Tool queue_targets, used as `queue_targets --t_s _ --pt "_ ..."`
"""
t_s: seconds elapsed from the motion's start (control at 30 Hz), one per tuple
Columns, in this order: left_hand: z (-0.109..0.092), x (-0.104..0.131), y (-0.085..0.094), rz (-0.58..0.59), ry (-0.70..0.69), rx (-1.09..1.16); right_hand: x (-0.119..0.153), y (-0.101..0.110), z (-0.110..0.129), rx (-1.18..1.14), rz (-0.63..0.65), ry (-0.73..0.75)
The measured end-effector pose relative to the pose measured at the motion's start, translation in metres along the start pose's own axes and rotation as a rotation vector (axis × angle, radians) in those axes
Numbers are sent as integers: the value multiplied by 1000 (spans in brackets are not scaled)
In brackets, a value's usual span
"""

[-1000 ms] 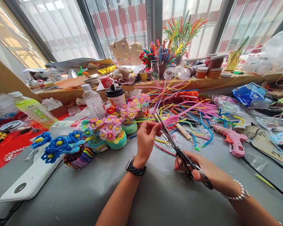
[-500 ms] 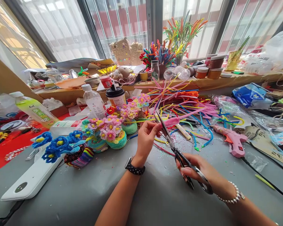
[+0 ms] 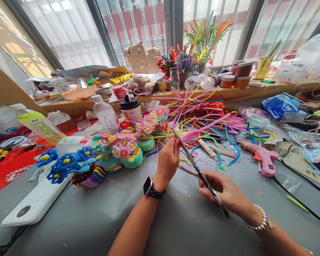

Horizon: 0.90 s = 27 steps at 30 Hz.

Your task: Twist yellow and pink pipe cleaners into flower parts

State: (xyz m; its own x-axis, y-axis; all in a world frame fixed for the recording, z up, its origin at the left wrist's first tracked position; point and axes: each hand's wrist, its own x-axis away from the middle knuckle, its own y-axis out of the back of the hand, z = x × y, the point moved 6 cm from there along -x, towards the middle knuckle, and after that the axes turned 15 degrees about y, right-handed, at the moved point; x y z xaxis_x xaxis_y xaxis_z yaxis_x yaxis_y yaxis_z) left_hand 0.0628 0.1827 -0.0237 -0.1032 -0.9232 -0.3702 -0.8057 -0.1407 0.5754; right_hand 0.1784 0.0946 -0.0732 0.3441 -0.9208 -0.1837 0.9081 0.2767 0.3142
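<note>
Near the middle, my left hand (image 3: 170, 161) is closed on the end of a fuzzy pink pipe cleaner bundle (image 3: 191, 136), which points to the right and upward. My right hand (image 3: 220, 188) is wrapped round the handles of long scissors (image 3: 196, 165). Their blades reach up and left, appear almost closed, and lie across the pink bundle right beside my left fingertips. Whether the blades touch the pink bundle cannot be made out.
Pink flower pots (image 3: 132, 156) and blue flowers (image 3: 66, 161) stand left, by a white power bank (image 3: 33, 202). Loose pipe cleaners (image 3: 218, 117) lie behind my hands. A pink glue gun (image 3: 266, 160) with a black cord is at right.
The scissors have turned edge-on and their blades have come together. My left hand has rolled, its back now showing more, and the watch face has come into view.
</note>
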Motion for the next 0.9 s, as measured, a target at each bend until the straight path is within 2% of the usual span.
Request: queue_targets --t_s 0.3,0.67,0.9 --pt "-6 3 -1 95 -13 110 1 -3 3 -112 43 36" --pt "-11 8 1 72 -24 174 1 -2 9 50 12 -4" --pt "-8 3 -1 112 9 190 0 -3 5 -67 26 35"
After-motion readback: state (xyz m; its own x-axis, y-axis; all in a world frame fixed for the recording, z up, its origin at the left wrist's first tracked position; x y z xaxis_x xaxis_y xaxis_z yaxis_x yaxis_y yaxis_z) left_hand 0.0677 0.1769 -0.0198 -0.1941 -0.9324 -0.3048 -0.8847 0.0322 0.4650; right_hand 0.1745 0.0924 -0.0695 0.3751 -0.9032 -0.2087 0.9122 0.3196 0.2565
